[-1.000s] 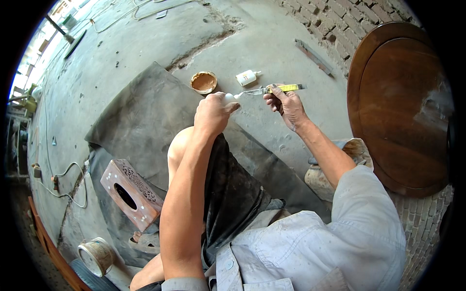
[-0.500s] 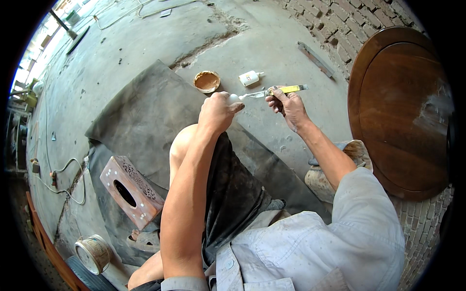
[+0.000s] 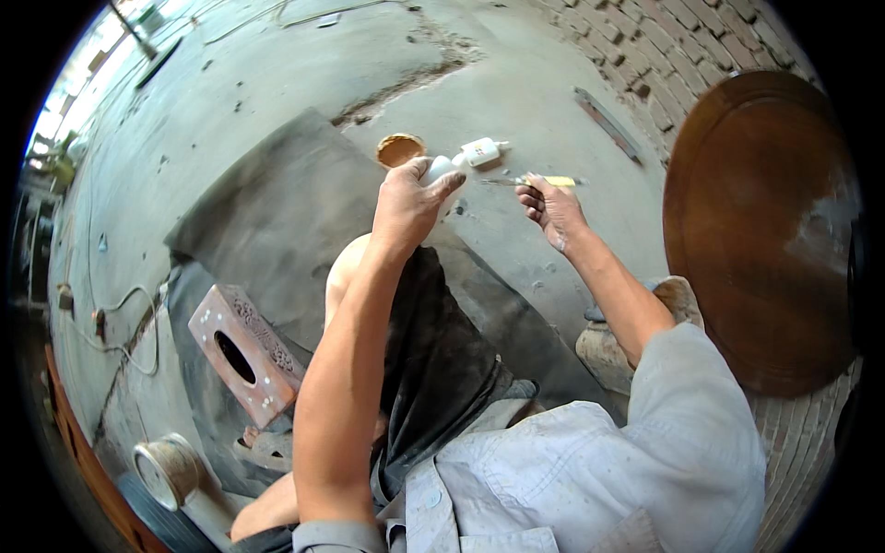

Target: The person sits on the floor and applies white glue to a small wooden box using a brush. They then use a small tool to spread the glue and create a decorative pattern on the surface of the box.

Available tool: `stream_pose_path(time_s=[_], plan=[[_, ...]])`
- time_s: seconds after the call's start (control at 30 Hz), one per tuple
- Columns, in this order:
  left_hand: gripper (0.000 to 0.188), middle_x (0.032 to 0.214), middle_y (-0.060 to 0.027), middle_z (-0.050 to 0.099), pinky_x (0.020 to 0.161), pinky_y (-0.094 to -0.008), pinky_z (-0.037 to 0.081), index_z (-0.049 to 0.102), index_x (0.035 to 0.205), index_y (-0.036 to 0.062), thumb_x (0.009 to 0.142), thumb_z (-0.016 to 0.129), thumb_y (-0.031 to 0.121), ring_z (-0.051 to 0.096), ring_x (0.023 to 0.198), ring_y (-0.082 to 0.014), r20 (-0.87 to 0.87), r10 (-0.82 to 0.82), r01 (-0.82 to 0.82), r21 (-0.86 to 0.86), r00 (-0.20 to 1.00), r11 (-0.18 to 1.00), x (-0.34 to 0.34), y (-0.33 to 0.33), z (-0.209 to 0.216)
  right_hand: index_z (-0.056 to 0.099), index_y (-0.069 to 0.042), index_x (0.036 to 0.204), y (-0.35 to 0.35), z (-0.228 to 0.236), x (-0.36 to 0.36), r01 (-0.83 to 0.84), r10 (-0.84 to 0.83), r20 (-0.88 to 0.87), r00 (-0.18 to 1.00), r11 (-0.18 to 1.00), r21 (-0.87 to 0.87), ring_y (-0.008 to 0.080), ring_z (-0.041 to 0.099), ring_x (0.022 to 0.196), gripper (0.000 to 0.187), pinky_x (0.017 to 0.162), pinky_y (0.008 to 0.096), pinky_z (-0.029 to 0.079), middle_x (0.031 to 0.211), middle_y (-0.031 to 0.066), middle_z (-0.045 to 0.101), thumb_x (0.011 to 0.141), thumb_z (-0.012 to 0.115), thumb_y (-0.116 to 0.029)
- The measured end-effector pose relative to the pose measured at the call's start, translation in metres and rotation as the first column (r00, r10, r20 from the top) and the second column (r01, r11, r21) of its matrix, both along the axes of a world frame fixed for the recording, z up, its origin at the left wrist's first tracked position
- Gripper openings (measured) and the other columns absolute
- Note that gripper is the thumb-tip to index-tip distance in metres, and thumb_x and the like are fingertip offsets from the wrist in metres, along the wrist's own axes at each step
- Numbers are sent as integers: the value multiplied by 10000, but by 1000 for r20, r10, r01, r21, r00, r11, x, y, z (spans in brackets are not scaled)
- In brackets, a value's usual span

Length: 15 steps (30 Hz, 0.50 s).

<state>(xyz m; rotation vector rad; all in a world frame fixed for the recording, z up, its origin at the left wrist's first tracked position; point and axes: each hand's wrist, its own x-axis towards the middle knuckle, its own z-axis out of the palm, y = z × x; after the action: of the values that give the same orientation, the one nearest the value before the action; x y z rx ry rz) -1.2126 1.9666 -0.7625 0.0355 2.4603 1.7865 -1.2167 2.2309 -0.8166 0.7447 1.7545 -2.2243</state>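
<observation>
My left hand point(image 3: 410, 205) is closed around a small white bottle point(image 3: 440, 170), its nozzle pointing up and right. My right hand point(image 3: 553, 207) grips a yellow-handled knife point(image 3: 560, 181) with a narrow metal blade. That blade points left toward the bottle, with a gap between them. On the floor just beyond lies a second white bottle point(image 3: 479, 152), on its side. A round tub of brown paste point(image 3: 400, 149) stands behind my left hand. To the left of my knee rests a wooden tissue box point(image 3: 247, 355) with an oval opening, carved side and pale spots.
A dark sheet point(image 3: 277, 198) covers the floor under me. A round brown tabletop point(image 3: 756, 240) leans by the brick wall at right, with a flat bar point(image 3: 606, 124) nearby. At lower left are a bucket point(image 3: 169, 472) and a cable point(image 3: 138, 359).
The knife blade has drawn away from the nozzle of the bottle in my left hand. That bottle has tipped more upward and shifted slightly up. My view has moved a little.
</observation>
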Motion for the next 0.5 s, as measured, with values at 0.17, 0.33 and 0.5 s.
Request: stream_pose_path(time_s=[0.17, 0.33, 0.5], plan=[[475, 928, -50, 706, 577, -253, 519, 656, 1213, -8, 916, 779, 342, 635, 762, -92, 2, 180, -167, 388, 984, 906, 33, -91, 44, 671, -98, 983, -29, -13, -26, -115, 99, -104, 990, 980, -165, 36, 622, 687, 87, 517, 174, 455, 818, -26, 687, 942, 689, -173], [422, 1008, -48, 708, 676, -290, 545, 640, 1193, 11, 958, 728, 351, 663, 829, -122, -133, 423, -363, 327, 896, 872, 116, -218, 77, 638, -112, 986, -125, 34, -50, -301, 245, -212, 946, 907, -296, 18, 544, 663, 128, 524, 197, 424, 856, -27, 645, 1010, 667, -234], [389, 990, -75, 717, 633, -253, 541, 616, 1221, 39, 965, 722, 312, 700, 897, -144, -232, 754, -705, 269, 614, 656, 253, -334, 69, 593, -95, 1097, -279, 83, -29, -669, 567, -360, 741, 577, -468, 16, 502, 667, 122, 542, 192, 395, 863, -26, 593, 1036, 622, -196]])
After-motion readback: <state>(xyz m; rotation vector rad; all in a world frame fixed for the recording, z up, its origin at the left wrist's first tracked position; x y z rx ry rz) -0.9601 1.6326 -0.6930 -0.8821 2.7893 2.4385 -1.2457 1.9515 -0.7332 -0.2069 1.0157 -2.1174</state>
